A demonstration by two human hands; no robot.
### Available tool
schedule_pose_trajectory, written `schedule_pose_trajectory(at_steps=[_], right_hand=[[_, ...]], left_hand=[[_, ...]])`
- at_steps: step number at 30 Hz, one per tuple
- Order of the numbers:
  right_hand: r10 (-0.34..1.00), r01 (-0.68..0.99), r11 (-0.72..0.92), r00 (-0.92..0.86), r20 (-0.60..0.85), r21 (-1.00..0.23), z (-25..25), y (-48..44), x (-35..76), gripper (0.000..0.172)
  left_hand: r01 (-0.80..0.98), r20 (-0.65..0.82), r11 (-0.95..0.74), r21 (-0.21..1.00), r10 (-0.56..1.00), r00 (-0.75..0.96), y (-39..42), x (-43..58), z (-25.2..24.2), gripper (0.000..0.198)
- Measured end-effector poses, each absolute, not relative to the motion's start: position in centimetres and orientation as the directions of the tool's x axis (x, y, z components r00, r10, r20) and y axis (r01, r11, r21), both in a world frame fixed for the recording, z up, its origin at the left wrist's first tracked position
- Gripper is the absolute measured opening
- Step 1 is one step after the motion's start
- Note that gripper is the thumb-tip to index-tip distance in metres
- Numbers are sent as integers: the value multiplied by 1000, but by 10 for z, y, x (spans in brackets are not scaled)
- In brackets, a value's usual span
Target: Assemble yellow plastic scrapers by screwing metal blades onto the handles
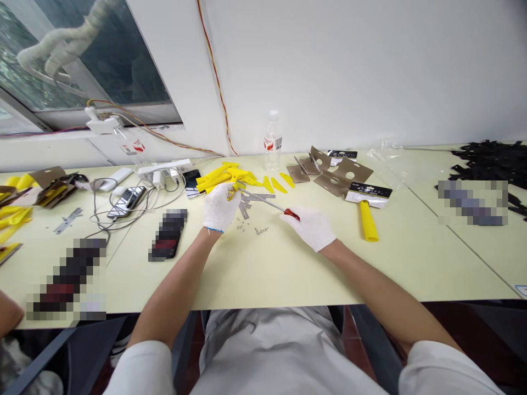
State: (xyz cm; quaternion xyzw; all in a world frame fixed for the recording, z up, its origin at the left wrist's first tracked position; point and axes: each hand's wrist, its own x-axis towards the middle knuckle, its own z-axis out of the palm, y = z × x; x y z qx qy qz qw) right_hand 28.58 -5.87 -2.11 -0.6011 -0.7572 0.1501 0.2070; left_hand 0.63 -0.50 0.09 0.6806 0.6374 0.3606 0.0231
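In a white knit glove, my left hand [220, 208] is closed around a yellow plastic piece [237, 184], most of it hidden by the fingers. My right hand [310, 227], gloved too, grips a screwdriver [292, 214] by its red handle. The screwdriver's shaft runs left, its tip at or close to the yellow piece; contact is too small to make out. Below the shaft lie flat grey metal strips [246, 208] and several small screws [260, 231]. Behind my left hand is a pile of yellow plastic handles [218, 174], with flat pointed yellow pieces [278, 185] to its right.
A plastic bottle [272, 144] stands by the wall. Brown card packaging [341, 174] and a carded yellow handle [368, 222] lie right; black pieces [489, 162] are heaped far right. Left are phones [127, 202], cables and a power strip [167, 167]. Another person's arm [9, 314] shows lower left.
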Motion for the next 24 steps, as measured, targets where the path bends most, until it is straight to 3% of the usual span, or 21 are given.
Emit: schedule_pose_trajectory(at_steps=[3, 8, 13, 16, 18, 21, 24], right_hand=[[968, 831, 249, -228, 103, -497, -21, -58, 287, 42], [955, 706, 222, -296, 5, -672, -18, -57, 292, 50], [909, 525, -68, -318, -269, -849, -17, -58, 294, 55], [865, 433, -168, -367, -344, -886, -20, -58, 295, 61], [885, 492, -100, -353, -303, -865, -22, -57, 295, 63], [972, 686, 96, -221, -81, -721, -25, -55, 294, 59], [985, 761, 161, -160, 59, -628, -26, -55, 292, 49]], left_hand=[[848, 461, -194, 493, 885, -66, -3, 6, -1, 20], [847, 450, -198, 493, 891, -54, -1, 4, -6, 19], [840, 449, -197, 506, 891, -62, -3, 6, -4, 17], [842, 432, -180, 509, 899, -69, -4, 9, 0, 18], [847, 424, -168, 504, 903, -74, -5, 9, 1, 19], [853, 417, -170, 494, 907, -61, -5, 9, 0, 23], [847, 435, -187, 498, 899, -57, -4, 8, -2, 21]])
